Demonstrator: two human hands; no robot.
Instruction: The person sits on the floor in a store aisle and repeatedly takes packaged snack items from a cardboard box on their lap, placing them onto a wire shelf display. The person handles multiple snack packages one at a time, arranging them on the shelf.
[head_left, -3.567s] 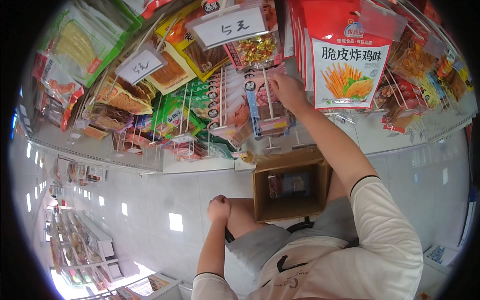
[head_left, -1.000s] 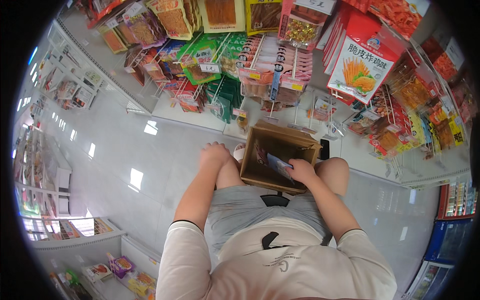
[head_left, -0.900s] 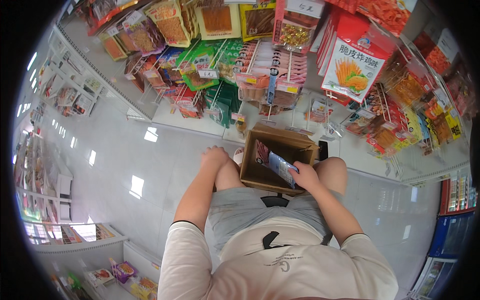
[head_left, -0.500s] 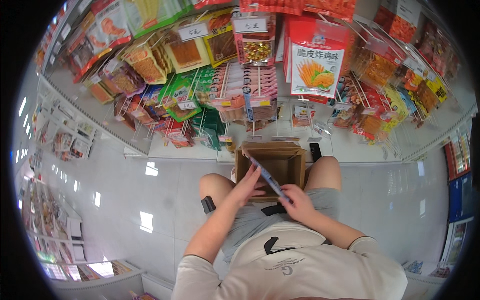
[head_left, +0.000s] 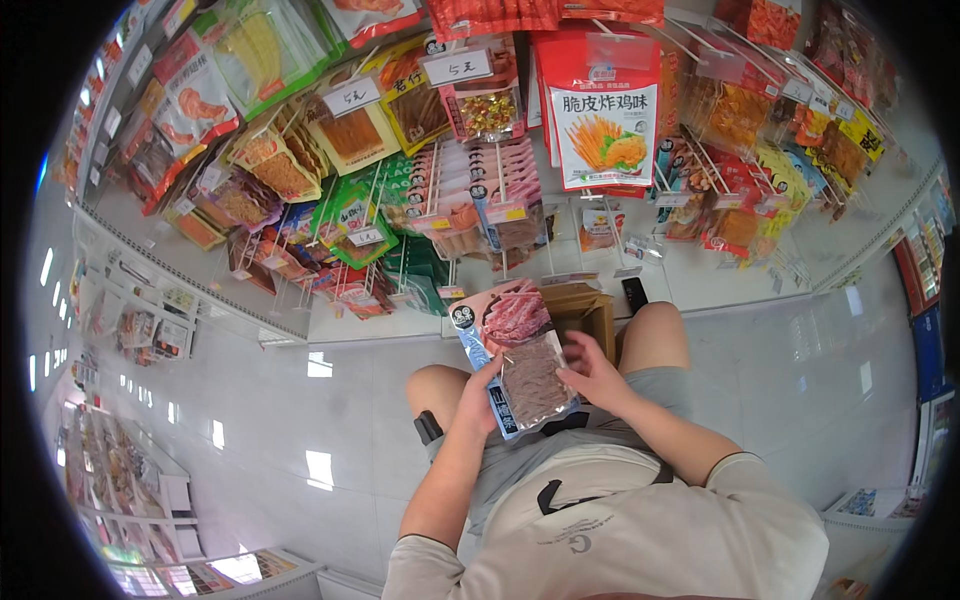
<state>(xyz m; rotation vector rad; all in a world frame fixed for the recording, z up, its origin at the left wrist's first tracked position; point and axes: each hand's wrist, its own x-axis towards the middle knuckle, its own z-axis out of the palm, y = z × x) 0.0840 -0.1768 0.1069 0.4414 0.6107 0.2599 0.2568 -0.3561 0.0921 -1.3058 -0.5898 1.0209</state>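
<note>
A flat snack packet [head_left: 533,385], pink and blue with a clear window over brown shredded strips, is held face up above my lap. It tilts slightly and covers much of the cardboard box [head_left: 590,309] between my knees. My left hand [head_left: 482,397] grips the packet's left edge, thumb on the front and the other fingers mostly hidden. At the opposite edge is my right hand [head_left: 594,374], its fingers spread and the thumb touching the packet's side.
Ahead stands a shelf unit with hooks full of hanging snack packets, including a large red and white one [head_left: 605,125] and green ones [head_left: 350,222]. A dark phone-like object [head_left: 634,293] lies on the low white ledge right of the box. More stocked shelves [head_left: 115,450] line the left.
The packet, seen edge-on before, has turned so its front faces up. My right hand has loosened from its lower end and spread its fingers by the right edge.
</note>
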